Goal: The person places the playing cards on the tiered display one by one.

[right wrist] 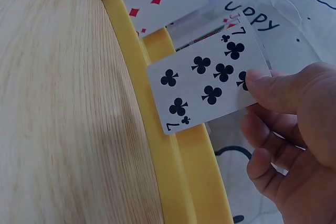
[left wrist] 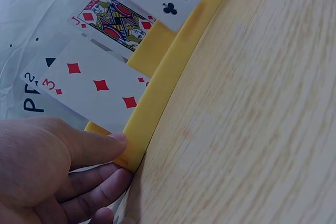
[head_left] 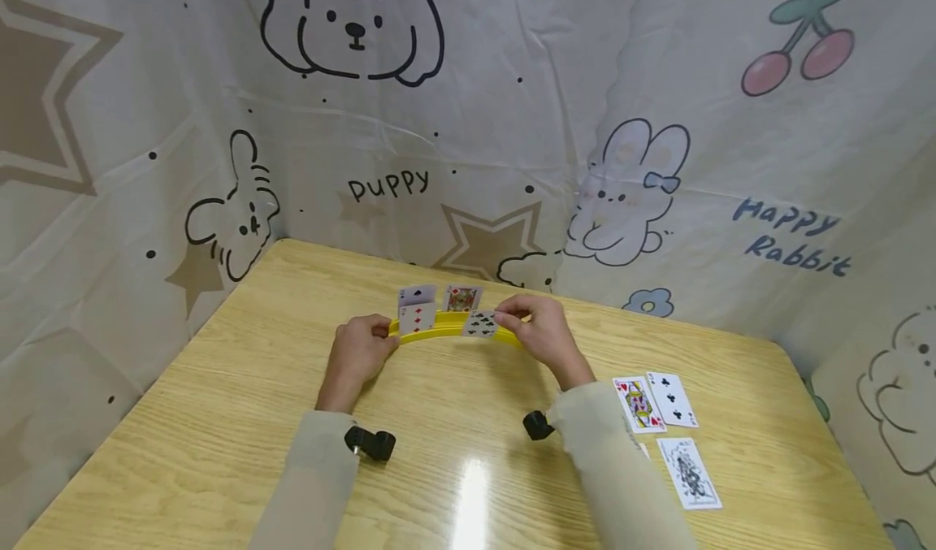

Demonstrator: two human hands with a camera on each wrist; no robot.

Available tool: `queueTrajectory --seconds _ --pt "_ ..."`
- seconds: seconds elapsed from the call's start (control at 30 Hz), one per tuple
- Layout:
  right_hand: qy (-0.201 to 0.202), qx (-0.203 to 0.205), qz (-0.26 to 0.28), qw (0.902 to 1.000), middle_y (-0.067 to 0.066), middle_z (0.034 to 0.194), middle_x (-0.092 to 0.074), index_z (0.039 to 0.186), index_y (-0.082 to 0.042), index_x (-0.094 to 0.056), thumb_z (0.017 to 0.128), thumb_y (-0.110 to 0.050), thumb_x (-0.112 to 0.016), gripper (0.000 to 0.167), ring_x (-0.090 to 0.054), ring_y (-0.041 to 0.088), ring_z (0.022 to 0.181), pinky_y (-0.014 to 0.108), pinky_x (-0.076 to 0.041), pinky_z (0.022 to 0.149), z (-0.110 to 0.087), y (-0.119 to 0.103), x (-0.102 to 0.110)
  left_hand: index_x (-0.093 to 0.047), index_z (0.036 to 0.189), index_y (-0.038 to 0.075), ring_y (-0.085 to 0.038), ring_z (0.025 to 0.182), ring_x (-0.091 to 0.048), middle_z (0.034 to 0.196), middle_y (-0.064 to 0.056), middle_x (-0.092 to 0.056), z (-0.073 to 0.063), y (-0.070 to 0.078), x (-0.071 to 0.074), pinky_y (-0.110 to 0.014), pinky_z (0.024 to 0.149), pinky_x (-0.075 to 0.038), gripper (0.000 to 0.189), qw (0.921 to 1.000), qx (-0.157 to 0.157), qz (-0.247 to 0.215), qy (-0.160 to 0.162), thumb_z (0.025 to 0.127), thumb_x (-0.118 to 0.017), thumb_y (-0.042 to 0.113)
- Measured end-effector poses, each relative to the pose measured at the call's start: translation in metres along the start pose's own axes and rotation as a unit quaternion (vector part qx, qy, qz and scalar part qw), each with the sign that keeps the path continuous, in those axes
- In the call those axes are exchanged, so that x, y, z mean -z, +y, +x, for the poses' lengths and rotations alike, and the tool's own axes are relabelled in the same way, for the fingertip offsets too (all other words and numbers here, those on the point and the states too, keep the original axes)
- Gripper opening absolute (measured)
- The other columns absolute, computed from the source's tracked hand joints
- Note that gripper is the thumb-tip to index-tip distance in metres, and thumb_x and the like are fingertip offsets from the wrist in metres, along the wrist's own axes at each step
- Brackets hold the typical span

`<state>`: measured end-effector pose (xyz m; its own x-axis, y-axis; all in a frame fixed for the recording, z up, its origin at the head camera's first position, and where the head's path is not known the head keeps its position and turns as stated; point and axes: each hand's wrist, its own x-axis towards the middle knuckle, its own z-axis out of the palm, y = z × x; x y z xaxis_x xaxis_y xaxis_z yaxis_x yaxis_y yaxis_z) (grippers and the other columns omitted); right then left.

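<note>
A curved yellow card holder (head_left: pixel 448 334) stands toward the back of the table. My left hand (head_left: pixel 360 353) pinches its left end between thumb and fingers. Between thumb and fingers of my right hand (head_left: pixel 543 332) is the seven of clubs (right wrist: pixel 202 85), tilted, its lower edge right at the holder's slots. The three of diamonds (left wrist: pixel 100 85) stands in the front slot at the left. Behind it a two of spades (head_left: pixel 417 293) is mostly covered. The jack of diamonds (left wrist: pixel 113 23) stands in the rear slot, partly hidden by the seven in both wrist views.
Right of my right forearm, a red-heart face card (head_left: pixel 639 404) and the three of clubs (head_left: pixel 673 400) lie face up on the wooden table (head_left: pixel 219 355). Nearer lies a joker (head_left: pixel 689 474); a card corner peeks from beside the sleeve. A printed cloth (head_left: pixel 453 127) hangs behind the table.
</note>
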<state>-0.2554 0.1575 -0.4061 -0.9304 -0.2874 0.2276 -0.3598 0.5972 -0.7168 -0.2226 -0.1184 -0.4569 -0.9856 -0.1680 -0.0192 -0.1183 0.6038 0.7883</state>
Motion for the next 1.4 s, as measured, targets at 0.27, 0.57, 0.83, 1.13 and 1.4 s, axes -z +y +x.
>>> queueTrajectory --seconds 0.27,0.57,0.83,1.13,1.4 --pt "0.006 0.026 -0.009 0.9996 0.0 0.091 -0.072 0.092 -0.009 -0.078 0.093 -0.012 -0.073 0.006 -0.062 0.019 0.083 0.036 -0.052 0.067 0.008 -0.005 -0.008 -0.07 0.121 0.001 -0.024 0.093 -0.065 0.103 -0.01 -0.072 0.001 -0.001 -0.001 -0.04 0.082 -0.053 0.033 1.0 -0.002 0.001 -0.002 0.091 -0.074 0.015" --pt "0.011 0.044 -0.006 0.999 0.001 0.089 -0.072 0.093 -0.008 -0.078 0.094 -0.013 -0.071 0.008 -0.062 0.019 0.082 0.037 -0.053 0.069 0.016 -0.009 -0.013 -0.069 0.123 0.001 -0.024 0.093 -0.066 0.104 -0.01 -0.071 0.001 -0.002 0.0 -0.041 0.081 -0.053 0.035 1.0 -0.008 0.005 -0.001 0.092 -0.074 0.015" --pt "0.011 0.03 -0.007 0.9995 0.0 0.091 -0.072 0.093 -0.008 -0.078 0.094 -0.012 -0.072 0.007 -0.062 0.019 0.082 0.036 -0.052 0.068 0.017 -0.009 -0.018 -0.068 0.124 0.001 -0.024 0.094 -0.065 0.105 -0.011 -0.071 0.001 -0.002 -0.001 -0.041 0.082 -0.053 0.035 1.0 -0.002 0.006 -0.005 0.092 -0.074 0.015" --pt "0.008 0.035 -0.008 0.9993 0.001 0.09 -0.072 0.091 -0.007 -0.078 0.093 -0.01 -0.072 0.007 -0.063 0.019 0.081 0.036 -0.053 0.069 0.019 -0.01 -0.021 -0.07 0.122 0.001 -0.023 0.092 -0.066 0.103 -0.009 -0.072 0.002 -0.002 -0.001 -0.04 0.08 -0.054 0.034 1.0 -0.004 0.008 -0.001 0.092 -0.074 0.015" --pt "-0.003 0.033 -0.02 0.9992 0.002 0.093 -0.072 0.092 -0.007 -0.078 0.093 -0.01 -0.072 0.007 -0.063 0.019 0.082 0.036 -0.053 0.069 0.02 -0.011 -0.023 -0.07 0.122 0.002 -0.023 0.093 -0.065 0.103 -0.009 -0.072 0.001 -0.002 0.0 -0.041 0.081 -0.053 0.033 1.0 0.001 0.006 -0.005 0.092 -0.074 0.016"
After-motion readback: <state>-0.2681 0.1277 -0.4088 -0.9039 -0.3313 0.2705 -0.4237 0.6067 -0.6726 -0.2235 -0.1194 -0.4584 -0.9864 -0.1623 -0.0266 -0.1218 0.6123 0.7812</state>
